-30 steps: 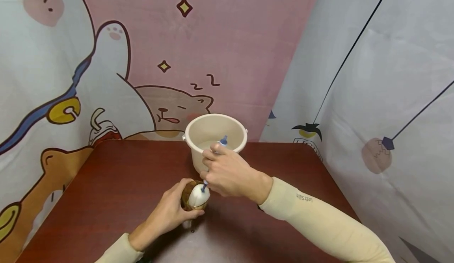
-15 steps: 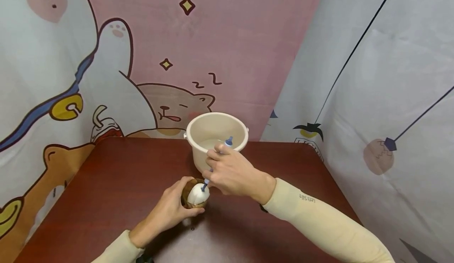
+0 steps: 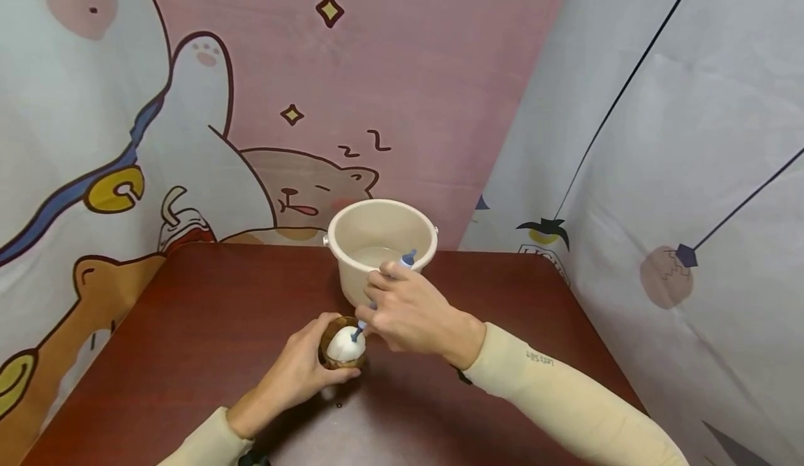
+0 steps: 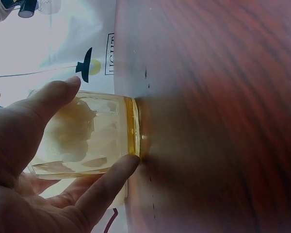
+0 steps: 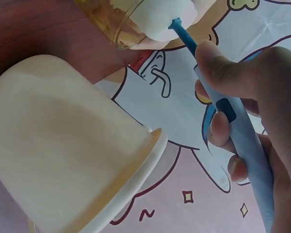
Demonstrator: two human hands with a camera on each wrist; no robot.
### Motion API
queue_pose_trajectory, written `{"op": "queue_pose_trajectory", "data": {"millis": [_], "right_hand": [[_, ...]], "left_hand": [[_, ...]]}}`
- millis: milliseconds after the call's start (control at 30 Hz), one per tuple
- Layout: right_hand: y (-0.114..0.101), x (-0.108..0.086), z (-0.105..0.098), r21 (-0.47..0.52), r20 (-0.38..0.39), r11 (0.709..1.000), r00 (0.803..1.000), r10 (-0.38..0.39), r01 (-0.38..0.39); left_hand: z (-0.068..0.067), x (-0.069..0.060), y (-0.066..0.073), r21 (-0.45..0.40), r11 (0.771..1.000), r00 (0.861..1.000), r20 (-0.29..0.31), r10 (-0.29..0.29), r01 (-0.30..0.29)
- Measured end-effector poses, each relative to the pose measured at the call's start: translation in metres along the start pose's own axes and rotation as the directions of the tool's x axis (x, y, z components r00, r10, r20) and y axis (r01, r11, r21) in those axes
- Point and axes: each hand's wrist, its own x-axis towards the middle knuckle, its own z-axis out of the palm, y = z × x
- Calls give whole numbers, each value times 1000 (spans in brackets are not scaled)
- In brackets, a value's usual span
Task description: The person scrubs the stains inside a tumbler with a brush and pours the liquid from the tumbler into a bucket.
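Observation:
My left hand (image 3: 300, 363) grips an amber drinking glass (image 4: 111, 128), thumb on one side and fingers round the other. The glass is held low over the table; whether its base touches is unclear. Inside its mouth sits the white egg-shaped sponge head (image 3: 344, 347) of a cup brush. Curled round the brush's pale blue handle (image 5: 250, 155) is my right hand (image 3: 411, 312), with the thumb along the handle near its darker blue neck (image 5: 184, 36). The handle leans up to the right, its blue end (image 3: 410, 257) above the fist.
Just behind the hands stands a cream bucket (image 3: 350, 281) with some liquid in its bottom. The dark red table (image 3: 220, 312) has small drops near the glass. Cartoon-printed cloth (image 3: 440, 68) hangs behind and at both sides.
The sponge head has shifted slightly left in the glass, and the brush handle's top end has swung to the right. The left hand and the glass have barely moved.

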Motion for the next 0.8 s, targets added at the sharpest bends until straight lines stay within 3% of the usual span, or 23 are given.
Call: {"op": "queue_pose_trajectory", "data": {"millis": [533, 800], "right_hand": [[-12, 3, 3, -38, -3, 999, 1000, 16, -17], [-13, 6, 8, -43, -46, 999, 999, 21, -23]], "left_hand": [[2, -2, -4, 20, 999, 999, -44, 28, -27], [2, 0, -3, 20, 1000, 999, -44, 13, -12]]}}
